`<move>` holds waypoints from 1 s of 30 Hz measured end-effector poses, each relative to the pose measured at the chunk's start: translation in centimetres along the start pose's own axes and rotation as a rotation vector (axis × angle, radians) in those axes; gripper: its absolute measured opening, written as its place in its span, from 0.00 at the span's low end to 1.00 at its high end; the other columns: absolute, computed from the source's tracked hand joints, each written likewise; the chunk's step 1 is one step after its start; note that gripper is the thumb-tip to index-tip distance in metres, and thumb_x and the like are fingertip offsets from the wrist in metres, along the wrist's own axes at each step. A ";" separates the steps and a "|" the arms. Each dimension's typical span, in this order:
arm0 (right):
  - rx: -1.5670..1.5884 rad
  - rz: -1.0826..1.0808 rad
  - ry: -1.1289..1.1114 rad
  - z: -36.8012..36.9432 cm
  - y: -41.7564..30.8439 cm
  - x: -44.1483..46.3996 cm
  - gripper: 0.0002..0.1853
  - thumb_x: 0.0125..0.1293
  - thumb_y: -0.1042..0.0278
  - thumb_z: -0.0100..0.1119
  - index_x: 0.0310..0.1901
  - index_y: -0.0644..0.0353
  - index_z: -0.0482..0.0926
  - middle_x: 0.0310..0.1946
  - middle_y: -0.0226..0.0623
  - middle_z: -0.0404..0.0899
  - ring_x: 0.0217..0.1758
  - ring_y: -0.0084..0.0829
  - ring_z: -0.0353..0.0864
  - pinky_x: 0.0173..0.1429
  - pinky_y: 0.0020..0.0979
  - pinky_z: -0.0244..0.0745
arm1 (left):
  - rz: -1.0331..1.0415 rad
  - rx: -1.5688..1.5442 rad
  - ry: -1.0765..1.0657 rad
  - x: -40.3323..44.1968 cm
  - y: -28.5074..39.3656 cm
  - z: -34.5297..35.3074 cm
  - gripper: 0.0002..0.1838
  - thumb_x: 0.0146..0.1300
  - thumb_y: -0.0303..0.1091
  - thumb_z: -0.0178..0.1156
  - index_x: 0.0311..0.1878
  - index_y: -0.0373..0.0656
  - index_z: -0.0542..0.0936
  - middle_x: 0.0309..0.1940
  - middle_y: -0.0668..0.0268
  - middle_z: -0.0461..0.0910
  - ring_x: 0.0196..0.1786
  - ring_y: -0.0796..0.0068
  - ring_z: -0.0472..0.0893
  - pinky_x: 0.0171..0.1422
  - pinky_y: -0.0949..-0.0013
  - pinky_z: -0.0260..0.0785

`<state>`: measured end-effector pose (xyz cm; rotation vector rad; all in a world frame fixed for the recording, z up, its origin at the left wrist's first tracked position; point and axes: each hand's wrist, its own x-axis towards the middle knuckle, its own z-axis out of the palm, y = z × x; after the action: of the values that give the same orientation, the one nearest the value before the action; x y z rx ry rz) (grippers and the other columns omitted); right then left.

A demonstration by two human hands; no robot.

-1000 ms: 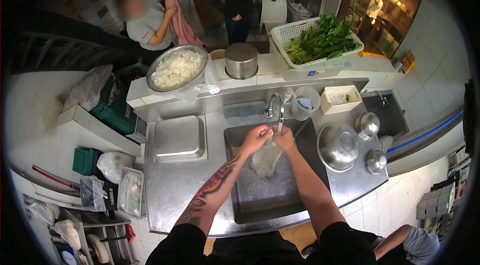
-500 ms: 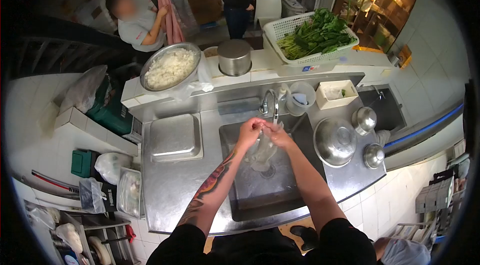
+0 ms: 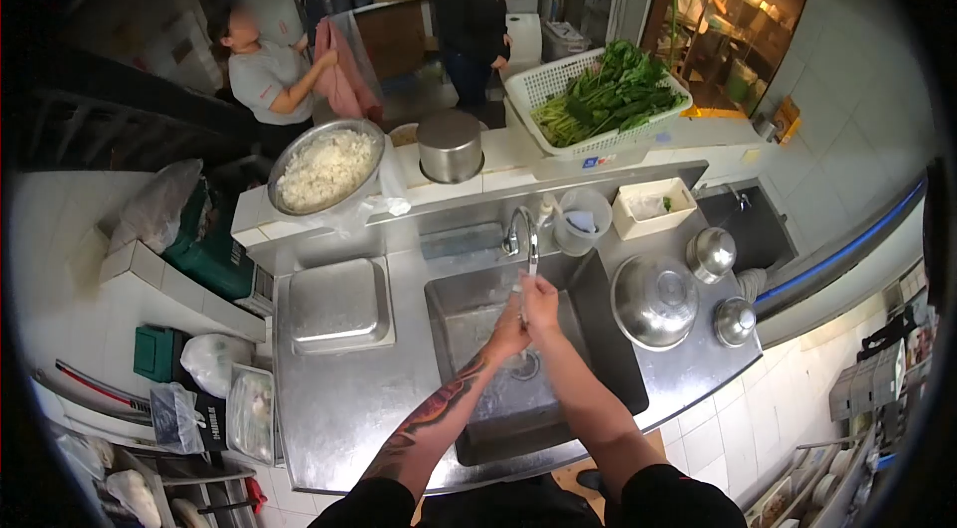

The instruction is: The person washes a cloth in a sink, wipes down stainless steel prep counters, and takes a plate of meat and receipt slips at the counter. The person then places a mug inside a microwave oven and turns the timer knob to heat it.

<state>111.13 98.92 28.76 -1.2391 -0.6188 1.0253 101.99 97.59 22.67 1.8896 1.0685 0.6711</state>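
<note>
Over the sink [image 3: 478,433], my left hand [image 3: 510,331] and my right hand [image 3: 540,303] are pressed together just below the tap [image 3: 524,229]. The fingers of both hands are closed and partly cover each other. A thin pale, translucent strip [image 3: 521,291] shows at the fingertips; whether it is wet plastic or running water I cannot make out. What lies between the palms is hidden. Below the hands is the drain [image 3: 522,364].
Left of the sink lies an upturned metal pan [image 3: 337,301]; on the right are metal bowls [image 3: 655,302] and a white container [image 3: 653,208]. The ledge holds a bowl of rice [image 3: 329,169], a pot [image 3: 450,145] and a basket of greens [image 3: 608,99]. Two people stand beyond.
My hands have come lower and closer together. The translucent, film-like thing that hung spread below them is now mostly out of sight. The view has shifted slightly.
</note>
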 end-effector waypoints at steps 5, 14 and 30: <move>-0.182 0.061 -0.090 -0.5 -7.4 -3.5 0.15 0.70 0.59 0.60 0.26 0.57 0.78 0.22 0.18 0.71 0.26 0.12 0.63 0.30 0.23 0.58 | 0.181 0.223 -0.092 2.0 -0.1 -1.2 0.23 0.51 0.29 0.63 0.53 0.41 0.76 0.43 0.47 0.82 0.45 0.40 0.79 0.48 0.51 0.73; 0.136 -0.166 -0.092 -2.1 -22.2 -4.6 0.13 0.71 0.58 0.59 0.33 0.57 0.82 0.29 0.23 0.81 0.31 0.15 0.75 0.34 0.22 0.68 | 0.164 0.123 0.258 0.6 -13.4 4.6 0.25 0.54 0.34 0.63 0.56 0.40 0.76 0.46 0.48 0.82 0.50 0.46 0.80 0.54 0.54 0.73; -0.178 0.107 0.089 0.0 3.4 3.3 0.13 0.64 0.61 0.65 0.39 0.64 0.83 0.29 0.32 0.82 0.31 0.22 0.77 0.36 0.27 0.71 | 0.061 -0.423 0.025 1.4 1.5 -1.1 0.39 0.51 0.23 0.65 0.67 0.37 0.61 0.61 0.52 0.69 0.61 0.58 0.75 0.61 0.60 0.71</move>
<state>111.61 101.84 25.06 -1.4795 -0.5894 1.0132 102.49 98.77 24.60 1.5543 0.8093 0.8812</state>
